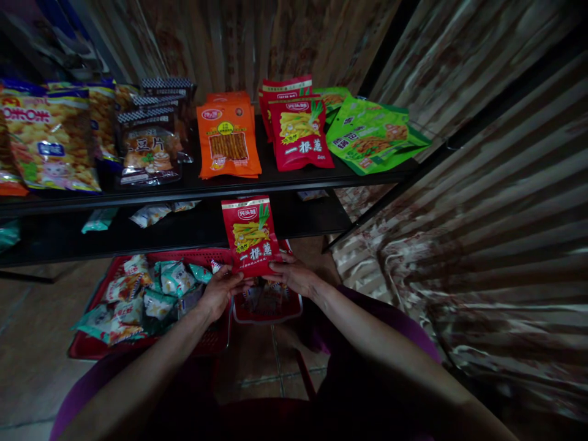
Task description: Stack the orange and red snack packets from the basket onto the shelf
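Note:
A red snack bag [252, 236] with yellow sticks and a green onion printed on it is held upright in front of the shelf. My left hand [223, 288] grips its lower left corner, thumb on the front. At the lower right corner, my right hand [294, 275] pinches the same bag. Beyond and above it, similar red bags [303, 135] lean on the upper shelf. Beneath my hands is a small red basket [269, 320] with packets inside, partly hidden by the hands and the held bag.
On the black upper shelf [184, 188] stand orange bags [228, 138], green bags [374, 138], dark brown bags [149, 147] and yellow-blue bags [55, 141]. A larger red basket [87, 349] of small packets [177, 278] rests on the floor. A pleated curtain [459, 245] hangs at right.

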Demonstrator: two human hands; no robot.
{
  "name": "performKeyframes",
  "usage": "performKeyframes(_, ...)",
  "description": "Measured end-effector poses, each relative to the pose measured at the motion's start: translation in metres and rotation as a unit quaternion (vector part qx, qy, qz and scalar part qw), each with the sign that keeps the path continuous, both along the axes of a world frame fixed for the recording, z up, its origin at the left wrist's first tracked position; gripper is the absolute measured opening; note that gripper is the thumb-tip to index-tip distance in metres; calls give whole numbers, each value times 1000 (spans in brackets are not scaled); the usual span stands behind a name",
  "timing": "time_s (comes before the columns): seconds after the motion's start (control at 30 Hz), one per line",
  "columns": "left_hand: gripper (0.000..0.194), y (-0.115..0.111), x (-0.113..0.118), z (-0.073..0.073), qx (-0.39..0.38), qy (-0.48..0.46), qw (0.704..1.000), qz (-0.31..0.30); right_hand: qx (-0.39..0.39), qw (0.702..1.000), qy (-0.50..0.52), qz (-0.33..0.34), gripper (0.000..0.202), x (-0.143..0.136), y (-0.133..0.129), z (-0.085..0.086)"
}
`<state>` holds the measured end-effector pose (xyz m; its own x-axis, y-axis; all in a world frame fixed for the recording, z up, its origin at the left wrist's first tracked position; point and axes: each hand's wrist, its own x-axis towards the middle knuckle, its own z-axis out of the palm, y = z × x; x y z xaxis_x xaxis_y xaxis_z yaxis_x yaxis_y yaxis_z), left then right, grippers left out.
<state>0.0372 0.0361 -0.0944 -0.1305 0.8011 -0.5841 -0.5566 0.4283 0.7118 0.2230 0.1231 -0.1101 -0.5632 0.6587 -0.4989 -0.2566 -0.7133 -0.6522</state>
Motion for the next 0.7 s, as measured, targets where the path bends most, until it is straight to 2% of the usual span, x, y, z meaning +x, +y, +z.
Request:
performKeyframes(0.27, 40, -2, -1, -3, -5, 6, 1000, -17, -25, 1000, -5, -8, 20, 3, 6, 1)
performKeyframes(0.37, 40, -6, -2, -6, 3, 27, 999, -28, -23, 1000, -17, 1, 20, 3, 7, -2)
performKeyframes(0.47, 40, -9, -2, -6, -3, 27, 999, -31, -27, 999, -27, -17, 22, 3, 6, -6)
performKeyframes(0.7, 29, -9, -12, 2, -11, -32, 999, 39, -31, 999, -18, -15, 21, 5, 2, -6)
